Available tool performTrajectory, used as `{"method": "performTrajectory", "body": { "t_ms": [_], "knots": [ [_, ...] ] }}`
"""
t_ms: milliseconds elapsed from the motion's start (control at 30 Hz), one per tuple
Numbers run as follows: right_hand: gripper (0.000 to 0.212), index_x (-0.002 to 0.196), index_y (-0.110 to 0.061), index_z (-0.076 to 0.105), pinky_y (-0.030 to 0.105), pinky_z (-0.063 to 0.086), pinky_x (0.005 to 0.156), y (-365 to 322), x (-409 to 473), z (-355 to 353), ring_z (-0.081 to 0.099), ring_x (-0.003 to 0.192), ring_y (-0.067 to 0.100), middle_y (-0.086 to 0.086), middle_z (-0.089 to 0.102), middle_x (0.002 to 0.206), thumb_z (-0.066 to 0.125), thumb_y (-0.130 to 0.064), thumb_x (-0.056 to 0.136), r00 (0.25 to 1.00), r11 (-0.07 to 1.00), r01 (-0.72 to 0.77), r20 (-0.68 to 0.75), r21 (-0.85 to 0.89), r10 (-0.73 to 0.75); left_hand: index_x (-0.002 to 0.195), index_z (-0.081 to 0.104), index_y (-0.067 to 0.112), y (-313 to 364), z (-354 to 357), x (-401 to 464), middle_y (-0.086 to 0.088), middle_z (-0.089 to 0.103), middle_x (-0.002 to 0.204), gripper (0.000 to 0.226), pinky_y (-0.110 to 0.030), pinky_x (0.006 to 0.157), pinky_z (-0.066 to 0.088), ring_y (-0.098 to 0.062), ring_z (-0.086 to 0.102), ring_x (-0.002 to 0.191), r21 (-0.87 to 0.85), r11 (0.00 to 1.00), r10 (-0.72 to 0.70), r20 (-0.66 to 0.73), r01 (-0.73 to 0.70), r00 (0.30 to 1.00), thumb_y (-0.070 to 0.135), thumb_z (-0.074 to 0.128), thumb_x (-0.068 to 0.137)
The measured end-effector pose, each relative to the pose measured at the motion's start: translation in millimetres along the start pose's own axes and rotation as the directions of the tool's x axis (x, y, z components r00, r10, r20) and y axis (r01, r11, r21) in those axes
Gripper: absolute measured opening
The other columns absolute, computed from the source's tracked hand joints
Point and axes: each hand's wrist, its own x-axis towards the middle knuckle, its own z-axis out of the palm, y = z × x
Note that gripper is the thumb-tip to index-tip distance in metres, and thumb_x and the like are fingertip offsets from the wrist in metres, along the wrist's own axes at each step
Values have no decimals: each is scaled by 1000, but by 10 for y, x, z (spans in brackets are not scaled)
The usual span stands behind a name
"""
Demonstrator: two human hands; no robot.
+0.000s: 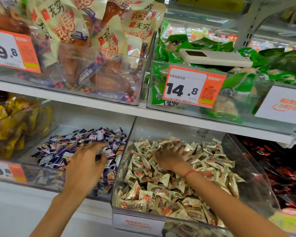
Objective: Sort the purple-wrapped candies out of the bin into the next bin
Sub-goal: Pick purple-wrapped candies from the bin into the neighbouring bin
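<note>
Head view: sorting appears under way, with both hands inside the lower-shelf bins. Left hand (88, 157) rests over the purple-wrapped candies (72, 147) in the left bin (46, 182); its fingers are spread forward and slightly blurred, and whether anything is pinched beneath them cannot be told. Right hand (173, 156) is sunk palm-down into the cream-wrapped candies (161, 194) of the right bin (256, 182), fingers curled into the heap; any candy held there is hidden.

No purple wrapper shows among the cream pile at its surface. Judgement: the step in hand is searching the right bin for strays. The next move calls for raking the cream candies aside, pinching a single purple piece, and carrying it over the clear divider wall between the bins.

Surroundings: white upper shelf (92, 101) overhangs both bins and limits lift height. Orange price tag (193, 86) and a white handheld device (214, 57) sit above, well apart from the hands.
</note>
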Motion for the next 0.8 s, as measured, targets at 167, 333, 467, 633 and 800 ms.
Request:
{"method": "performTrajectory", "body": {
  "t_ms": [167, 333, 467, 633, 800],
  "knots": [
    [62, 154, -11, 10, 56, -4, 116, -457, -126, 16, -5, 145, 44, 17, 1, 160, 31, -39, 102, 950, 905, 295, 10, 307, -313, 116, 67, 24, 18, -8, -7, -2, 66, 121, 30, -38, 75, 53, -30, 62, 105, -43, 999, -5, -4, 5, 1000, 14, 64, 87],
    [46, 146, -15, 33, 30, 38, 104, -364, -459, -233, 47, 127, 32, 14, 45, 144, 44, -17, 101, 807, 580, 470, -57, 666, -588, 113, 66, 25, 57, -78, -32, -2, 63, 125, 28, -33, 69, 47, -29, 63, 100, -93, 996, -1, -7, 1, 1000, 13, 63, 88],
    [45, 145, -24, 40, 34, 33, 112, 384, -636, -320, 43, 133, 22, 3, 38, 151, 46, -16, 101, 730, 571, 657, -225, 493, -646, 114, 65, 28, 363, -256, -86, 10, 60, 125, 28, -39, 82, 51, -21, 57, 112, -142, 977, 145, -86, -157, 986, 15, 60, 90],
    [40, 124, -18, 62, 52, 46, 97, 1744, -765, -169, 52, 122, 33, 8, 60, 129, 64, -10, 85, 721, 871, 491, -547, -29, -425, 114, 58, 48, 1123, -176, -139, 24, 53, 130, 28, -33, 100, 45, -1, 57, 110, -377, 853, 461, 219, -362, 860, 32, 51, 92],
    [59, 140, -5, 44, 40, 29, 114, 2175, -893, 200, 39, 134, 37, 18, 42, 145, 56, 8, 84, 761, 893, 425, -593, 149, -263, 146, 15, 52, 1792, 649, -253, 18, -3, 159, 60, -33, 115, -9, -2, -11, 143, -335, 539, 719, 660, -773, 216, 60, 41, 93]
  ]
}}
